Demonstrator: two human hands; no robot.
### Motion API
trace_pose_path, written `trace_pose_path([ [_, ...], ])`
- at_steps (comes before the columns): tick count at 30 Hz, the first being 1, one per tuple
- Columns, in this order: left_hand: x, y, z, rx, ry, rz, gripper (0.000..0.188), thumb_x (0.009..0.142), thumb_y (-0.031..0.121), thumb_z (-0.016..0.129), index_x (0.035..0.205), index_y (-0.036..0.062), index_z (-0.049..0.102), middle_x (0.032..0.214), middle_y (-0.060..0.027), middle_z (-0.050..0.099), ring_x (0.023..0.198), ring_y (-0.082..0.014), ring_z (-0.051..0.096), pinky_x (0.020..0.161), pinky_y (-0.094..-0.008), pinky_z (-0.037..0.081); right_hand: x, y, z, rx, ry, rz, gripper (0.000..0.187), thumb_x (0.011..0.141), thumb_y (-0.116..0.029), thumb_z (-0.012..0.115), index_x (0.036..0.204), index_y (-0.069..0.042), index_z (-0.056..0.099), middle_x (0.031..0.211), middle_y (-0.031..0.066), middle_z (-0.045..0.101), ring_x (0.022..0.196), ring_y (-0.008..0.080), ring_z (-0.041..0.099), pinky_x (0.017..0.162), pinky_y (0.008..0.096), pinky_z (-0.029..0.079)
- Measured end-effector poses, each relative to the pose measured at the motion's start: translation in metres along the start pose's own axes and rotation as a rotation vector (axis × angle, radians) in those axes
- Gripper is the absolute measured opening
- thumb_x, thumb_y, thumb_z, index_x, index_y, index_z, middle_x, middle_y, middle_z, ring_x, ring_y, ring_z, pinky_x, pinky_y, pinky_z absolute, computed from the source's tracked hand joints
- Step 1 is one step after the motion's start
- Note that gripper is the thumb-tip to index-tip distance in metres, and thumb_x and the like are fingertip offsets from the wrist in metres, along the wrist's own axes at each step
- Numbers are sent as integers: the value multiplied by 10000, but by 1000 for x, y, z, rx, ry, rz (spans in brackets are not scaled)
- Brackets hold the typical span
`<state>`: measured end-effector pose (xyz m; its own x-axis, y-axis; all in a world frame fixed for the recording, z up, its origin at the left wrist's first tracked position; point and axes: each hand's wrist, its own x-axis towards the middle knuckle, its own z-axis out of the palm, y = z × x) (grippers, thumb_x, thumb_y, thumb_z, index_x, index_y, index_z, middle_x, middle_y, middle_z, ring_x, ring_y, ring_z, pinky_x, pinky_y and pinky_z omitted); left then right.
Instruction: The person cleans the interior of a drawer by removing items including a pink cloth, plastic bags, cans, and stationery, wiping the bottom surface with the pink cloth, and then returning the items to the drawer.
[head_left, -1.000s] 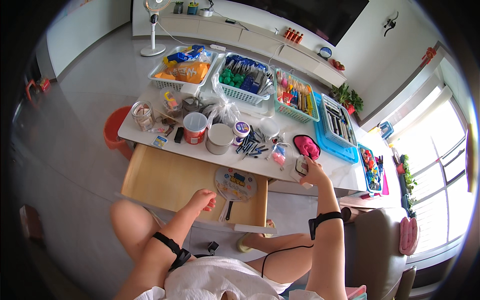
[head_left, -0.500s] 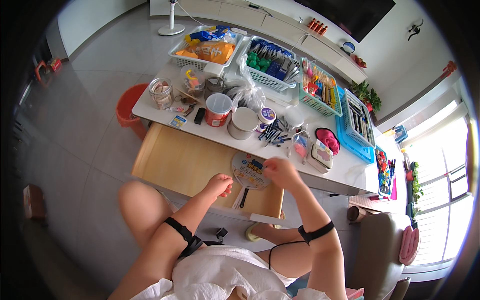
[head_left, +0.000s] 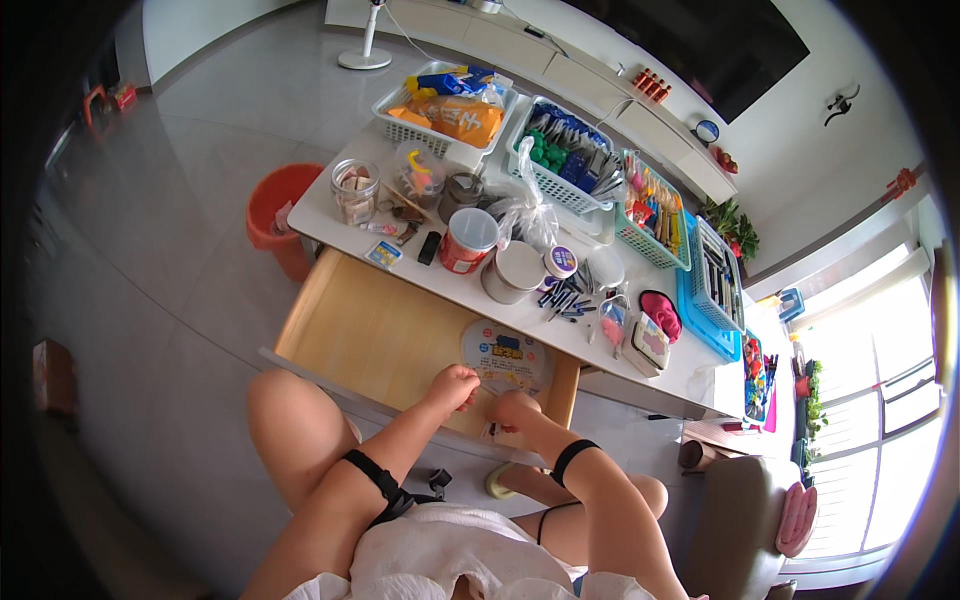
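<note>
Both hands are over the open wooden drawer point(head_left: 370, 325) of the white desk. My left hand point(head_left: 453, 387) is closed, its fingers curled in; whether it holds something small is hidden. Close beside it, my right hand point(head_left: 515, 411) is lowered with curled fingers, near the handle end of a round hand fan point(head_left: 505, 352) printed in colour. What the right fingers hold, if anything, does not show. The fan lies flat at the drawer's right end, its handle mostly covered by my hands.
On the desk stand a lidded round tin point(head_left: 514, 272), a red tub point(head_left: 468, 240), a glass jar point(head_left: 355, 191), several pens point(head_left: 567, 300) and a small white case point(head_left: 647, 345). Plastic baskets point(head_left: 565, 183) line the back. An orange bin point(head_left: 285, 215) stands left.
My right hand has come down and left from above the fan to its handle end. My left hand has shifted slightly right and stays closed. The whole view has shifted a little.
</note>
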<state>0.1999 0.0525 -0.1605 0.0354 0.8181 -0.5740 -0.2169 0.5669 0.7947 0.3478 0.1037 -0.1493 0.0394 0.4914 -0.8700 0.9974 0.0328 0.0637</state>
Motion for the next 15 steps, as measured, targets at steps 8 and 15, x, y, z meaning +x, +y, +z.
trace_pose_path([
  [8,-2,-2,0,-12,17,-9,204,844,163,533,1013,51,551,766,-26,587,612,-109,569,490,-246,440,1,20,8,-81,478,-61,259,788,-277,562,840,-48,671,769,84,676,709,173,663,605,290,529],
  [15,3,-1,0,-221,226,132,108,854,137,534,900,45,568,695,-31,574,506,-98,524,420,-234,402,59,76,9,-550,493,-495,266,838,-238,547,822,8,648,782,108,672,572,203,649,473,312,511],
])
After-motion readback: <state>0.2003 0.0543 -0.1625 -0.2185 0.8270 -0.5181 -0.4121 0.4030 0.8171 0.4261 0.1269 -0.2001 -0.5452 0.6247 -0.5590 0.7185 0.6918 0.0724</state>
